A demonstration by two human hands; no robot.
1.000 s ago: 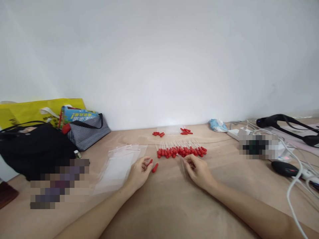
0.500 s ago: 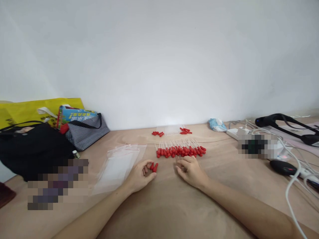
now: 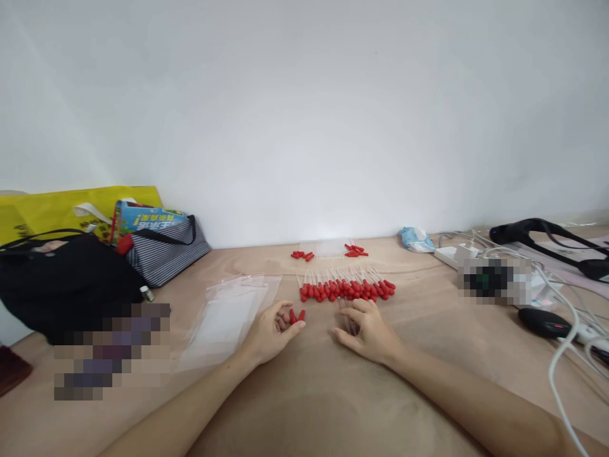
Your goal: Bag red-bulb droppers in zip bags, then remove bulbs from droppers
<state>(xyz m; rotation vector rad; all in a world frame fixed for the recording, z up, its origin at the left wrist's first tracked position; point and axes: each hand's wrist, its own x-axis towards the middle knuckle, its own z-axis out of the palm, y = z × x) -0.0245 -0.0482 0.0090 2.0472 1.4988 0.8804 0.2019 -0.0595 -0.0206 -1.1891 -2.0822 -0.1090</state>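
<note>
In the head view, two loose red rubber dropper bulbs (image 3: 297, 316) sit in the curled fingers of my left hand (image 3: 265, 331), their narrow ends pointing up. Across a small gap, my right hand (image 3: 372, 331) is bent around a few thin clear tubes (image 3: 349, 322), with its thumb a little apart from the fingers; how firmly it grips them is hard to see. Just beyond both hands lies a row of glass droppers (image 3: 347, 289), red bulbs towards me and clear stems pointing to the wall. Parts of the tubes are hidden by my right hand.
Clear zip bags (image 3: 231, 314) lie left of my left hand. Against the wall are loose red bulbs (image 3: 302, 256), more clear tubes (image 3: 329, 255) and a blue-white packet (image 3: 415, 239). Bags (image 3: 61, 279) stand at the left; cables (image 3: 554, 368) and a black mouse (image 3: 542, 322) are at the right.
The bulbs have turned upright in my left fingers. My right thumb has moved away from the fingers, and the clear tubes show more between them.
</note>
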